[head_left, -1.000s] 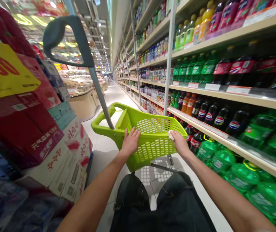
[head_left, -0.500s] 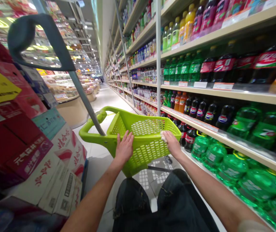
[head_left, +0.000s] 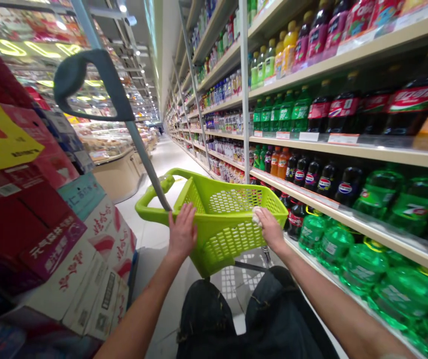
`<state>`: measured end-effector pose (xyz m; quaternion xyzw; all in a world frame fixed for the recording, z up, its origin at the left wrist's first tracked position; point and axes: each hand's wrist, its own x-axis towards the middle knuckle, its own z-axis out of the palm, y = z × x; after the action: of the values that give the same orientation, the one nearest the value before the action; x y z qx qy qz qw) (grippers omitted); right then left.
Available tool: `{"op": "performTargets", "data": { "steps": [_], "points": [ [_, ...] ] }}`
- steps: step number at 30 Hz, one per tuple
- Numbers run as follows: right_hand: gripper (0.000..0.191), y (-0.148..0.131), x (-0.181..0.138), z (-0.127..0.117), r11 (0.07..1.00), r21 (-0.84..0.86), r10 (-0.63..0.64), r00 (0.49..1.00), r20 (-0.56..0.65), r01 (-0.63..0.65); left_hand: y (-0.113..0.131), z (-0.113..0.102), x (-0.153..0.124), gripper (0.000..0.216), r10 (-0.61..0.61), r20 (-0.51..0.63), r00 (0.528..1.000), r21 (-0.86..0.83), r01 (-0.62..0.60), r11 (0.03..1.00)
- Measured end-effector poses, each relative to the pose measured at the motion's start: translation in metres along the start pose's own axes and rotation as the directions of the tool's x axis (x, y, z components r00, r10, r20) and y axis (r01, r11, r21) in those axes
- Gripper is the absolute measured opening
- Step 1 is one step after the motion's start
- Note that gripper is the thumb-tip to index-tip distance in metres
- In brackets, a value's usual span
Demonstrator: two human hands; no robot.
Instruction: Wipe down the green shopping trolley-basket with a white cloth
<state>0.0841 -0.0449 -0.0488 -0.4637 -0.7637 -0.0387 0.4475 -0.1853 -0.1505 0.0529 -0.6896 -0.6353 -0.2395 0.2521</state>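
A lime-green plastic shopping basket [head_left: 232,234] on wheels stands in the aisle in front of my knees. Its grey pull handle [head_left: 87,85] rises on a metal rod to the upper left. My left hand [head_left: 181,232] rests on the basket's near rim, fingers stretched over the edge. My right hand [head_left: 269,227] is on the rim's right side, fingers closed round a small white wad [head_left: 256,215], perhaps tissue. The basket looks empty inside.
Shelves of soft-drink bottles [head_left: 322,179] run along the right, green bottles lowest. Stacked red and white cartons [head_left: 68,249] with a yellow price sign [head_left: 0,132] line the left. The tiled aisle [head_left: 169,154] stretches ahead past a curved counter [head_left: 116,169].
The view has shifted slightly, and the basket with its handle now sits a little more to the right. My left hand slid left along the rim. My right hand keeps its hold.
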Motion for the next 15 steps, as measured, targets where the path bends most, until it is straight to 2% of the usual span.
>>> {"op": "performTargets", "data": {
  "steps": [1, 2, 3, 4, 5, 8, 11, 13, 15],
  "points": [
    [0.048, 0.003, 0.000, -0.001, 1.000, -0.006, 0.019, 1.000, -0.021, -0.019, -0.010, -0.007, -0.001, 0.052, -0.120, -0.106, 0.987, -0.006, 0.120, 0.993],
    [0.049, 0.001, 0.001, 0.000, 1.000, 0.004, 0.024, 0.999, -0.040, -0.024, -0.019, -0.012, -0.001, 0.052, -0.235, -0.185, 0.954, -0.018, 0.236, 0.972],
    [0.050, -0.009, 0.004, 0.004, 1.000, 0.027, 0.016, 0.999, -0.051, -0.015, -0.028, -0.018, 0.000, 0.052, -0.318, -0.213, 0.924, -0.027, 0.320, 0.947],
    [0.051, -0.025, 0.007, 0.011, 0.998, 0.061, -0.002, 0.999, -0.050, 0.005, -0.036, -0.022, 0.002, 0.052, -0.362, -0.191, 0.913, -0.021, 0.364, 0.931],
    [0.052, -0.047, 0.013, 0.019, 0.994, 0.103, -0.032, 0.999, -0.039, 0.036, -0.043, -0.025, 0.005, 0.051, -0.366, -0.133, 0.921, -0.001, 0.369, 0.930],
    [0.053, -0.130, 0.033, 0.045, 0.962, 0.238, -0.145, 0.989, 0.026, 0.134, -0.054, -0.030, 0.010, 0.050, -0.274, 0.060, 0.960, 0.071, 0.269, 0.960],
    [0.050, -0.198, 0.049, 0.060, 0.911, 0.320, -0.277, 0.961, 0.014, 0.258, -0.059, -0.029, 0.009, 0.056, -0.220, 0.095, 0.971, 0.106, 0.210, 0.972],
    [0.044, -0.217, 0.052, 0.061, 0.877, 0.315, -0.380, 0.925, -0.006, 0.363, -0.062, -0.028, 0.005, 0.060, -0.191, 0.096, 0.977, 0.104, 0.181, 0.978],
    [0.038, -0.218, 0.053, 0.057, 0.852, 0.278, -0.457, 0.889, -0.016, 0.443, -0.065, -0.026, 0.002, 0.062, -0.169, 0.090, 0.982, 0.082, 0.162, 0.983]
  ]
}}
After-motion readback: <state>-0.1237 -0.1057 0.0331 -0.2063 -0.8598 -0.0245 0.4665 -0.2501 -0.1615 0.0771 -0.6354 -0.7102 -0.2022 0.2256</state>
